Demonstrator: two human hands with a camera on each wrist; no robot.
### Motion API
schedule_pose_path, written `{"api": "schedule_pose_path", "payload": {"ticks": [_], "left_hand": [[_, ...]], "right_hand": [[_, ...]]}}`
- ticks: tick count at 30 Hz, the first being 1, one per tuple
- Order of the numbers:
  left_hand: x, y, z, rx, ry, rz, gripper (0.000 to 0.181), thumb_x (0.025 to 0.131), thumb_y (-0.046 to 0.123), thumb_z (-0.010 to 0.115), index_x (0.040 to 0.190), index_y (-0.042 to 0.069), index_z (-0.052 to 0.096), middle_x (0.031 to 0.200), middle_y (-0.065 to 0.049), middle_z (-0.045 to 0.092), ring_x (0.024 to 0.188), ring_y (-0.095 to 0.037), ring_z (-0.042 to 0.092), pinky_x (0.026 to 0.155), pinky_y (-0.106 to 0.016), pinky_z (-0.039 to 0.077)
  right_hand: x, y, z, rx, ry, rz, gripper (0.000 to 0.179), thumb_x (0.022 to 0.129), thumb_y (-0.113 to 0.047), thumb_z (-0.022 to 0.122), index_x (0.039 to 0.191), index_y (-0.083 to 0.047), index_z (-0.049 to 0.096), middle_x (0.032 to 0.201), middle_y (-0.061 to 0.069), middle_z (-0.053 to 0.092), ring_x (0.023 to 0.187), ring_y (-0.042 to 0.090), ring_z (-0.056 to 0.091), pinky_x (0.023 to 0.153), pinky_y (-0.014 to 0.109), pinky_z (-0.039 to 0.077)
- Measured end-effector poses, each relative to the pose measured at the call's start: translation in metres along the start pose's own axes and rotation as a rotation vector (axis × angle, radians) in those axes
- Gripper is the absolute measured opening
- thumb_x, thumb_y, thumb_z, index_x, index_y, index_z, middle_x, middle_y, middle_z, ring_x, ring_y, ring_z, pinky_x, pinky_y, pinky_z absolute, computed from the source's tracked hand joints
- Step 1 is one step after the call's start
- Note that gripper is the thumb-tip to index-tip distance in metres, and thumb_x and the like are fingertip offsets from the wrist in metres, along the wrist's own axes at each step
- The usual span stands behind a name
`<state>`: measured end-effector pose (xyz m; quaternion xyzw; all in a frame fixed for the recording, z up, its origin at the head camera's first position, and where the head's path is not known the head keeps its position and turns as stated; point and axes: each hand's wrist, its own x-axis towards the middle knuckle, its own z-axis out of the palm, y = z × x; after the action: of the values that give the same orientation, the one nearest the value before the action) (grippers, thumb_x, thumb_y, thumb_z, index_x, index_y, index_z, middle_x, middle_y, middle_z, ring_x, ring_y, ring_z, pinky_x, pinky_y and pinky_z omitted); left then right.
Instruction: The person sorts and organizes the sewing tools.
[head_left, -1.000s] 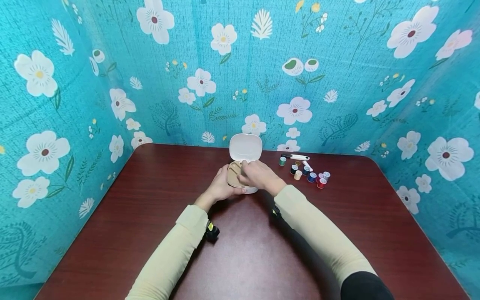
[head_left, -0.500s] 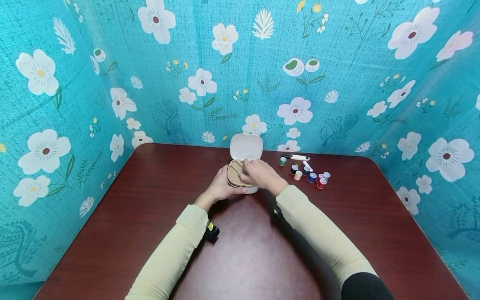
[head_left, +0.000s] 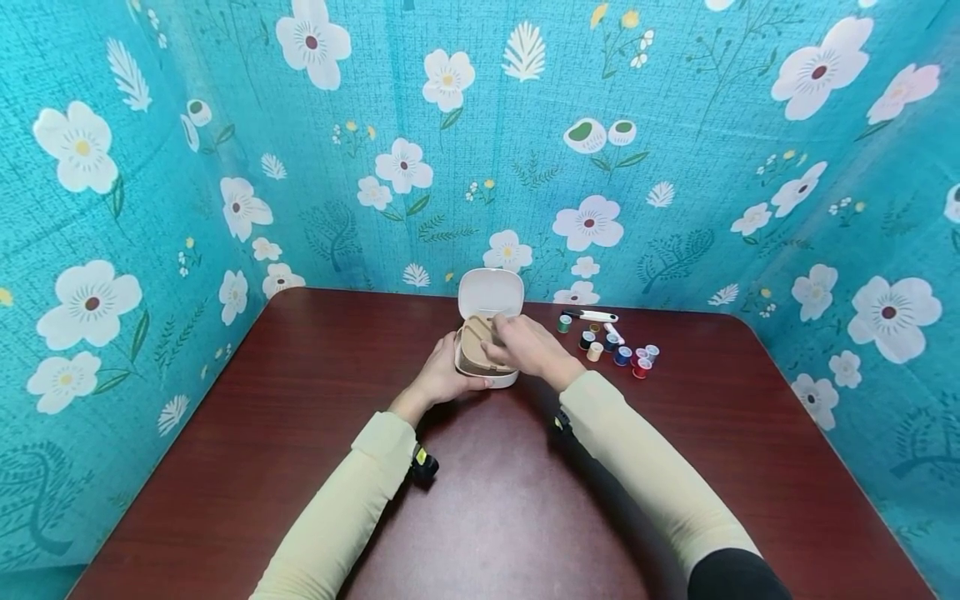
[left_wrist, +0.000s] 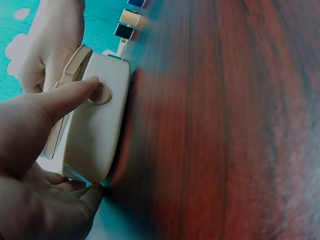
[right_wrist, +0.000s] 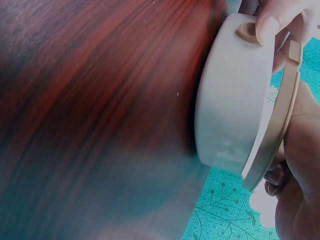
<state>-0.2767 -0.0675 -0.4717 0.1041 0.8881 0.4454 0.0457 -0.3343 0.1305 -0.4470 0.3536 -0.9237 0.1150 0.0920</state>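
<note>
A white sewing box stands near the back of the table, its lid raised. My left hand holds the box from the left, thumb beside the round tan tab on the front wall and fingers around the side. With my right hand I grip a tan tray insert at its right part. The tray sits tilted above the box rim, and the right wrist view shows a gap between the tray and the box wall. My right fingertips are partly hidden by the tray there.
Right of the box lie several thread spools, among them a red one, a blue one and a beige one. Behind them are a black-and-white slim tool and a small white piece. A flowered turquoise curtain borders the table.
The tan tray has risen out of the box and tilted, with my right hand drawing it up and slightly right. My left hand has stayed on the box.
</note>
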Motion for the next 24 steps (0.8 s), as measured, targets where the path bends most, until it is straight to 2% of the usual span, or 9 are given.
{"api": "schedule_pose_path", "payload": {"ticks": [10,15,24], "left_hand": [[-0.002,-0.001,-0.002,0.046,0.007,0.024,0.106,0.076,0.038,0.09,0.154,-0.001,0.03,0.147,-0.022,0.042,0.136,-0.033,0.043,0.111,-0.048,0.038],[-0.002,0.0,-0.004,0.061,0.027,0.05,0.102,0.077,0.039,0.09,0.149,-0.006,0.035,0.142,-0.025,0.046,0.132,-0.035,0.047,0.11,-0.048,0.04],[0.004,-0.001,-0.009,0.103,-0.003,0.095,0.111,0.078,0.038,0.089,0.156,-0.007,0.024,0.157,-0.027,0.033,0.144,-0.038,0.038,0.116,-0.047,0.034]], "right_hand": [[-0.005,0.002,-0.006,-0.011,0.018,-0.036,0.024,0.098,-0.029,0.065,0.088,-0.009,0.057,0.064,-0.003,0.047,0.055,0.013,0.044,0.053,0.029,0.034],[-0.008,0.004,-0.009,-0.022,0.022,-0.046,0.025,0.097,-0.03,0.066,0.088,-0.008,0.058,0.065,-0.004,0.047,0.055,0.013,0.044,0.052,0.028,0.034],[-0.012,0.005,-0.012,-0.01,0.025,-0.043,0.025,0.097,-0.031,0.066,0.088,-0.009,0.057,0.065,-0.004,0.047,0.054,0.012,0.044,0.051,0.027,0.033]]}}
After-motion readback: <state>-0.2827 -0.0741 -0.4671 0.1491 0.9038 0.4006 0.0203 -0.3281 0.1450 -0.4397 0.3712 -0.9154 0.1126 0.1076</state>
